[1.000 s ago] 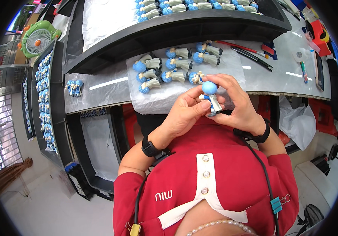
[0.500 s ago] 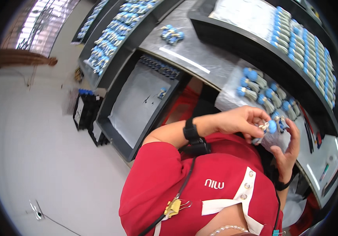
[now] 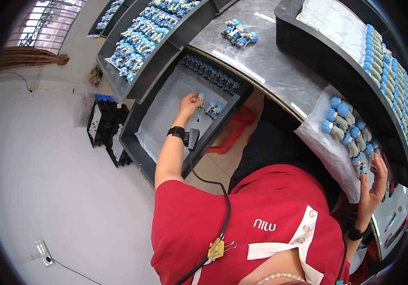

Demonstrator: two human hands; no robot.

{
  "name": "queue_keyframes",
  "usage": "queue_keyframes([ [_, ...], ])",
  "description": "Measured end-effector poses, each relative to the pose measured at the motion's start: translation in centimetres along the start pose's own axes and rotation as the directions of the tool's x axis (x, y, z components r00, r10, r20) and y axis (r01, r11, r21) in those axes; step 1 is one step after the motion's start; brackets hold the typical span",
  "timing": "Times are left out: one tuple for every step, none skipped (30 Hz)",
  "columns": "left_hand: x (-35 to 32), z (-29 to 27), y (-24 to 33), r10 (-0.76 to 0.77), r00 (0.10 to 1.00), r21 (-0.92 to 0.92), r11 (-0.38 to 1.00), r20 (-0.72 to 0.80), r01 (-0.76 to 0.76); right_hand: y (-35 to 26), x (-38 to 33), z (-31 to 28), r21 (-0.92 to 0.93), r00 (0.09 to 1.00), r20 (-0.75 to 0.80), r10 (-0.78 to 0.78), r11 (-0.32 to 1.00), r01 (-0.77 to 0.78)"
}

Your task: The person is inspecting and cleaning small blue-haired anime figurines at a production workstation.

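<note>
My left hand (image 3: 190, 105) reaches over the dark tray (image 3: 163, 166) at the left and pinches a small figurine (image 3: 201, 96) with a round blue head. Just beside it on the tray's white sheet stand a few similar blue figurines (image 3: 214, 109). At the right, my right hand (image 3: 374, 187) is open, thumb and fingers apart. Its thumb tip is close to a blue-headed figurine with a dark blue body (image 3: 359, 167); whether they touch I cannot tell. Several figurines with blue heads and pale grey bodies (image 3: 350, 137) lie on the white plastic sheet (image 3: 325, 149) nearby.
A row of blue figurines (image 3: 213, 76) lines the tray's far edge. Another tray (image 3: 154, 66) full of them stands at the upper left. More fill a large dark tray (image 3: 337, 52) at the right. A small cluster (image 3: 239, 34) sits on the grey table (image 3: 280, 61). Below is a red stool (image 3: 234, 128).
My left hand has moved from beside my right hand across to the left tray, carrying the figurine. My right hand stays at the right, near the sheet. The view has shifted.
</note>
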State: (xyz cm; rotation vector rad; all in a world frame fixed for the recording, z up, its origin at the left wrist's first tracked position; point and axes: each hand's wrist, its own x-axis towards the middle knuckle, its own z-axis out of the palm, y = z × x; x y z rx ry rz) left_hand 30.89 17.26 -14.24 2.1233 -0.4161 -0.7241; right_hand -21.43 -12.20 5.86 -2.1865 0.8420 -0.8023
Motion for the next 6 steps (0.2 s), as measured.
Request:
queue_keyframes([
  [0.6,0.4,-0.6,-0.003,1.0,-0.005,1.0,0.013,0.003,-0.2,0.1,0.1,-0.03,1.0,0.019,-0.008,1.0,0.009],
  [1.2,0.9,-1.2,-0.009,1.0,0.173,0.985,-0.007,0.01,-0.4,0.2,0.2,-0.059,0.999,0.04,-0.018,0.998,0.02],
  [1.4,1.2,-1.2,-0.009,1.0,0.345,0.938,-0.029,0.018,-0.6,0.3,0.3,-0.069,0.999,0.042,-0.013,0.998,0.016],
  [1.7,1.5,-1.7,-0.011,1.0,0.34,0.94,-0.022,0.018,-0.7,0.3,0.5,-0.069,0.999,0.045,0.006,0.998,-0.003],
  [2.2,1.7,-2.5,0.021,1.0,0.386,0.922,0.0,-0.019,-0.7,0.3,0.7,-0.07,0.999,0.048,0.024,0.997,-0.021],
  [2.7,1.7,-3.2,0.053,0.998,0.432,0.9,0.02,-0.057,-1.0,0.4,0.9,-0.075,0.998,0.05,0.025,0.997,-0.021],
])
